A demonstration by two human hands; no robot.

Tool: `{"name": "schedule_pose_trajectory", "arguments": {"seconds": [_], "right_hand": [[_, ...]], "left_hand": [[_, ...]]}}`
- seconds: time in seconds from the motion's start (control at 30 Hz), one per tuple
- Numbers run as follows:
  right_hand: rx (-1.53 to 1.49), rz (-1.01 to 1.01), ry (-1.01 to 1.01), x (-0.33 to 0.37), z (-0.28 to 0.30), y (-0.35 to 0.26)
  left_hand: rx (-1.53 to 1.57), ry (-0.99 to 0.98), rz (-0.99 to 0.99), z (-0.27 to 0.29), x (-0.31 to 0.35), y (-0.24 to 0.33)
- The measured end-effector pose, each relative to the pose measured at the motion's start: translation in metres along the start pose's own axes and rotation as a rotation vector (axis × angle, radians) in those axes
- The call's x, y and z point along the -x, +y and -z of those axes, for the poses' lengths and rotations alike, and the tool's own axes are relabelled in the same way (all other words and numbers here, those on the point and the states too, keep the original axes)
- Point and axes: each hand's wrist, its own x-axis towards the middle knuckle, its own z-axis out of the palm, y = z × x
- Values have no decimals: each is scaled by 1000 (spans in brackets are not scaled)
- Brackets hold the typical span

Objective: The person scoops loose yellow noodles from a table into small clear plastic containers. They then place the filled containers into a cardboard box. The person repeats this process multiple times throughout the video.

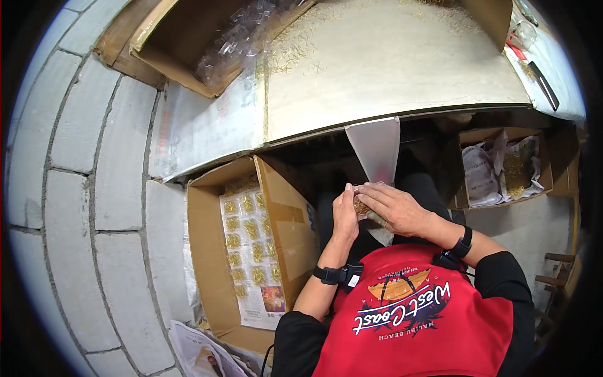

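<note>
In front of my body, just past the table's near edge, both hands meet around a small clear plastic box with gold-coloured metal pieces (361, 207). My left hand (345, 215) is closed on its left side, thumb and fingers pointing up. My right hand (398, 208) lies over the top and right side, its fingers together and pressed against it. Most of the box is hidden by the fingers. Below the right palm shows something pale that I cannot make out. A translucent white strip (375, 147) hangs from the table edge just beyond my hands.
At the left, an open carton (286, 232) holds rows of small clear boxes (251, 229) with gold pieces. Loose gold pieces lie on the table (383, 75). Clear boxes (235, 47) fill a carton at far left. A paper-lined carton (468, 201) with gold pieces stands right.
</note>
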Motion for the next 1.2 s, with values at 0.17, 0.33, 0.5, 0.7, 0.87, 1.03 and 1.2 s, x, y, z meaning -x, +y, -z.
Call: {"name": "schedule_pose_trajectory", "arguments": {"seconds": [0.17, 0.33, 0.5, 0.7, 0.87, 1.03, 1.2], "right_hand": [[8, 2, 86, -8, 1, -1], [-108, -23, 175, -6, 21, 4], [85, -14, -29, -6, 17, -4], [134, -67, 7, -11, 21, -6], [-13, -48, 110, -9, 30, 4], [86, 48, -44, -12, 27, -9], [109, 27, -74, -11, 13, -5]], "left_hand": [[-28, 10, -207, -16, 2, 6], [6, -85, -75, -23, 18, 31], [171, -145, -62, -11, 15, 21], [203, -135, -123, -26, 20, 22], [58, -113, -82, -20, 21, 27], [110, -113, -156, -14, 14, 10], [247, -140, -127, -15, 17, 18]]}}
